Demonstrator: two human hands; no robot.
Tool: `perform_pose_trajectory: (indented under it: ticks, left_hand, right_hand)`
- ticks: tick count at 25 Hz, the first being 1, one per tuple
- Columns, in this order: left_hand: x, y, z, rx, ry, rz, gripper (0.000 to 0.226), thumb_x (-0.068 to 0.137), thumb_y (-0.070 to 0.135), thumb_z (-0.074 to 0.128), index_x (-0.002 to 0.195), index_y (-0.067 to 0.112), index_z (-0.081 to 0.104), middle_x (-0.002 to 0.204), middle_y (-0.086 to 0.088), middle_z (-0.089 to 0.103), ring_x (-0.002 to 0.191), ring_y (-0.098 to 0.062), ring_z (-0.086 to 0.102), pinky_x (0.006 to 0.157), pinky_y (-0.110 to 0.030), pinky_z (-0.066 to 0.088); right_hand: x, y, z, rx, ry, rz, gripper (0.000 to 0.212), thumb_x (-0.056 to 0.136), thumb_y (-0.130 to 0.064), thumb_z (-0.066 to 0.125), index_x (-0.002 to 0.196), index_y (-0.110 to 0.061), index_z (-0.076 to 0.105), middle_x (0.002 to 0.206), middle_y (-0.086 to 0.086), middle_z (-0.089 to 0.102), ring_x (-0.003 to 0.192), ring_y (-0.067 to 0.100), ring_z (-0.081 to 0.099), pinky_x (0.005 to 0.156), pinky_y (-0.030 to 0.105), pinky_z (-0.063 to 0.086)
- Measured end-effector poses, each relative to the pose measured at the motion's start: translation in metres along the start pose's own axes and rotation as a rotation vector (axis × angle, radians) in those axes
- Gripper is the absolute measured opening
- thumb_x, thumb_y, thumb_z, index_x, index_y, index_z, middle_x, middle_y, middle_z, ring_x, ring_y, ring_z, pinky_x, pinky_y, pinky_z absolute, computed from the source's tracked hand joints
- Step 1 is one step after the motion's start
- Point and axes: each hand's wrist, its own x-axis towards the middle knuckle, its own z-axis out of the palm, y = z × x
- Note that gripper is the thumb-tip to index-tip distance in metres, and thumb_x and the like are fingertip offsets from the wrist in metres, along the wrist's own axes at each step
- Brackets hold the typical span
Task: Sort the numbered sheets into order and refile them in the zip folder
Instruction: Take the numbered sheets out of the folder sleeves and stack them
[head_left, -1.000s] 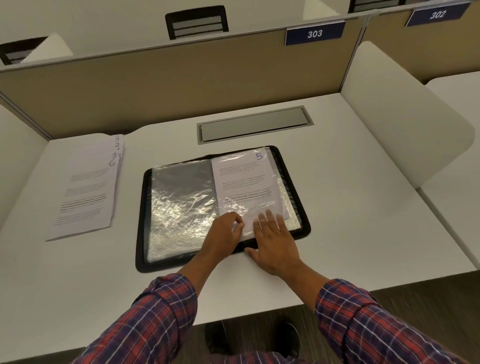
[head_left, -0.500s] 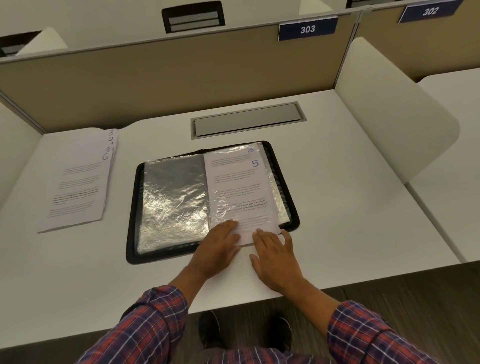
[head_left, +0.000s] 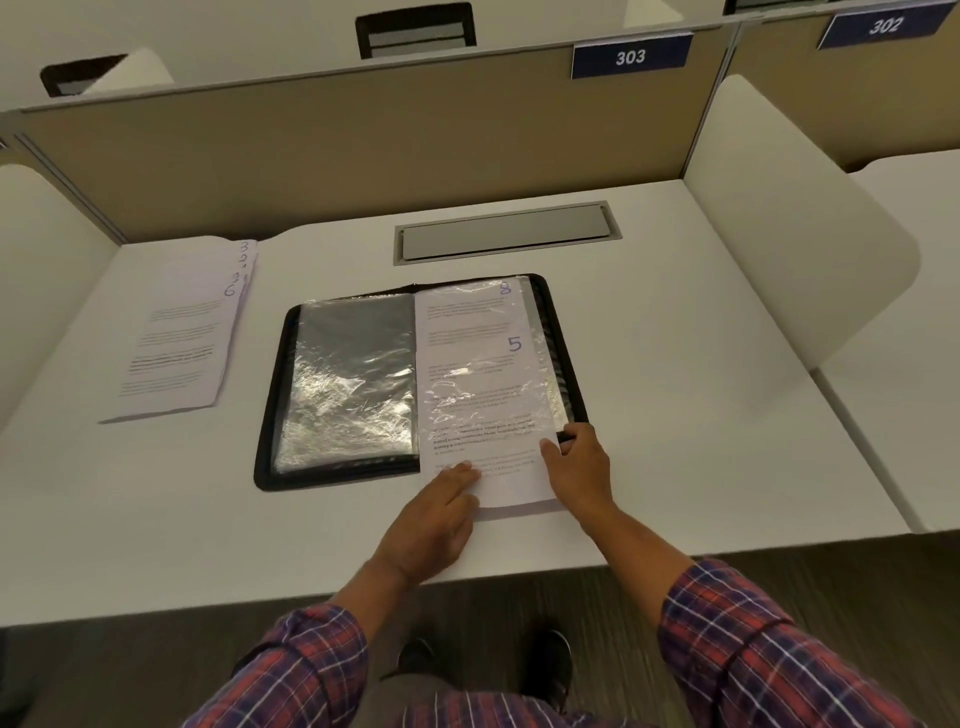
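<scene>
The black zip folder (head_left: 271, 410) lies open on the white desk, with crinkled clear sleeves (head_left: 348, 384) on its left half. The sheet numbered 5 (head_left: 483, 374) sticks partly out of the right-hand sleeve, its lower end over the folder's near edge. Above it shows the top of a sheet numbered 8 (head_left: 503, 289), still in the folder. My left hand (head_left: 431, 525) presses straight fingers on sheet 5's lower left part. At that sheet's right edge, by the folder's near right corner, my right hand (head_left: 582, 467) pinches it with the thumb on top.
A fanned stack of numbered sheets (head_left: 182, 332), topped by 6, lies at the left of the desk. A grey cable hatch (head_left: 504, 234) is set into the desk behind the folder. A beige partition runs along the back and a white side divider (head_left: 779, 234) stands at the right.
Sheet 5 has slid toward me out of the sleeve, uncovering the 8 above it. My right hand moved from the sheet's bottom to its right edge; the left drew back with the sheet.
</scene>
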Motion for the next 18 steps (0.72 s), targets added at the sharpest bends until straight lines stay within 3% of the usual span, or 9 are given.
perform_pose_trajectory:
  ticks: [3, 8, 13, 16, 18]
  left_hand:
    - [-0.014, 0.011, 0.003, 0.025, -0.044, 0.038, 0.015, 0.101, 0.02, 0.063, 0.11, 0.01, 0.07, 0.152, -0.016, 0.054, 0.15, -0.028, 0.04, 0.124, -0.046, 0.033]
    - [-0.039, 0.029, -0.003, 0.033, -0.123, 0.082, 0.02, 0.106, 0.025, 0.053, 0.119, 0.013, 0.063, 0.158, -0.015, 0.047, 0.154, -0.026, 0.033, 0.126, -0.046, 0.029]
    - [-0.076, 0.042, -0.017, 0.01, -0.177, 0.113, 0.021, 0.109, 0.027, 0.048, 0.121, 0.017, 0.061, 0.159, -0.01, 0.046, 0.155, -0.02, 0.031, 0.128, -0.044, 0.025]
    - [-0.092, 0.047, -0.034, -0.148, -0.125, -0.029, 0.035, 0.107, 0.041, 0.05, 0.131, 0.017, 0.06, 0.158, -0.006, 0.049, 0.154, -0.013, 0.032, 0.129, -0.039, 0.022]
    - [-0.097, 0.051, -0.045, -0.338, -0.039, -0.254, 0.049, 0.105, 0.045, 0.054, 0.145, 0.016, 0.052, 0.15, 0.0, 0.055, 0.144, -0.008, 0.043, 0.124, -0.033, 0.031]
  right_hand:
    - [0.004, -0.004, -0.008, 0.001, -0.057, 0.081, 0.032, 0.103, -0.03, 0.064, 0.128, -0.017, 0.051, 0.111, -0.001, 0.059, 0.087, 0.006, 0.056, 0.063, 0.017, 0.043]
    - [0.009, -0.002, -0.01, 0.059, -0.059, 0.143, 0.019, 0.097, -0.03, 0.071, 0.108, -0.015, 0.066, 0.106, 0.004, 0.07, 0.098, 0.023, 0.068, 0.089, 0.042, 0.059]
    - [-0.006, -0.002, 0.0, 0.139, -0.086, 0.181, 0.007, 0.095, -0.018, 0.074, 0.099, -0.014, 0.07, 0.102, 0.009, 0.076, 0.092, 0.028, 0.075, 0.089, 0.05, 0.063]
    - [-0.026, 0.003, 0.009, 0.109, -0.083, 0.181, 0.005, 0.097, -0.013, 0.069, 0.098, -0.017, 0.072, 0.103, 0.007, 0.077, 0.093, 0.027, 0.075, 0.089, 0.048, 0.063]
    - [-0.042, 0.007, 0.013, 0.093, -0.083, 0.177, 0.008, 0.098, -0.012, 0.067, 0.096, -0.018, 0.073, 0.101, 0.005, 0.077, 0.093, 0.025, 0.075, 0.089, 0.047, 0.063]
